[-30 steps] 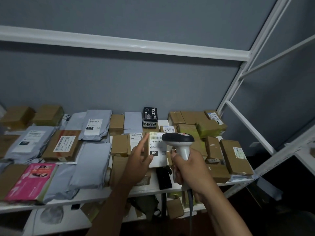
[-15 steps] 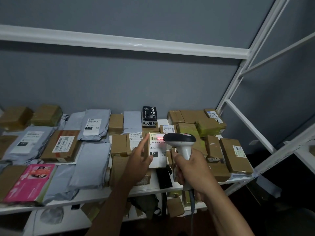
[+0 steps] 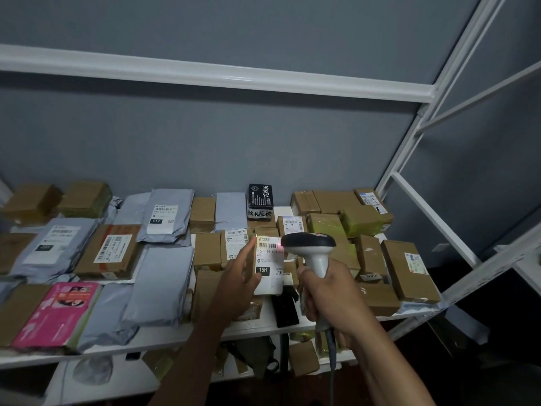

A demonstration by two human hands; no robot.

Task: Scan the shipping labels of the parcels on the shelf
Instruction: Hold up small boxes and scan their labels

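One parcel [image 3: 268,266], a small box w/ a white shipping label [image 3: 270,253] facing the camera, is held tilted up off the shelf [image 3: 164,336] near its front-centre; label reads "15H" in a black block, w/ a barcode along its top edge. A red spot of scanner light sits on the barcode's right end, so the step in hand is judged to be the scan of this label itself. Left hand [image 3: 238,281] grips the parcel by its left side, thumb on the label face, forefinger extended up along the edge. Right hand [image 3: 328,294] is clamped round the handle of a white handheld scanner [image 3: 310,249], dark-topped head just beside the label's upper right corner, cable trailing down below the wrist; whether the trigger finger is pressed can't be told. Around: brown cartons, e.g. a carton w/ label [image 3: 409,271] at right; grey poly mailers, e.g. one marked "010" [image 3: 165,215] at rear-left; a pink packet [image 3: 58,312] at front-left; a black box [image 3: 260,202] upright vs. the grey wall. Many labels lie face-up; some cartons show none. Next move, as judged: set this parcel back down in its gap, then bring the scanner onto a neighbouring label, e.g. the carton label [image 3: 235,240] just behind-left; face-down parcels will need turning first.
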